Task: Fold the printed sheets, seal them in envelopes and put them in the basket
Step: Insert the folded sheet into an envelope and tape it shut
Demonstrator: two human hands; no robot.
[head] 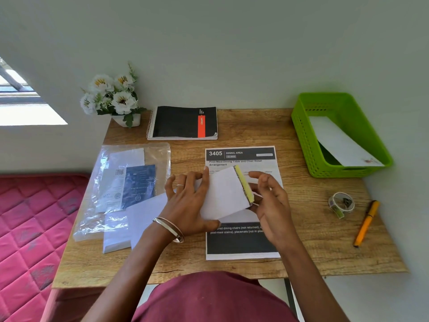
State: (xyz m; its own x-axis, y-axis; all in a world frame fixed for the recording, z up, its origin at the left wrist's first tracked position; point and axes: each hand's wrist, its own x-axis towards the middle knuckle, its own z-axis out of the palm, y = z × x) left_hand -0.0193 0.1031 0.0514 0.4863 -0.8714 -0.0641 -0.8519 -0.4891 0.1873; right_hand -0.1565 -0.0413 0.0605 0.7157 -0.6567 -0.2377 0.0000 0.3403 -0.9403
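Note:
My left hand holds a white envelope by its left side, thumb under its lower edge, raised just above a printed sheet lying flat on the desk. A yellow strip runs along the envelope's right end. My right hand is at that end, fingers curled around the flap edge beside the strip. The green basket stands at the back right with one white envelope leaning inside it. More white envelopes lie to the left of my left wrist.
A clear plastic packet with envelopes lies on the left. A black spiral notebook and a pot of white flowers stand at the back. A tape roll and an orange pen lie on the right. A pink mattress borders the desk's left.

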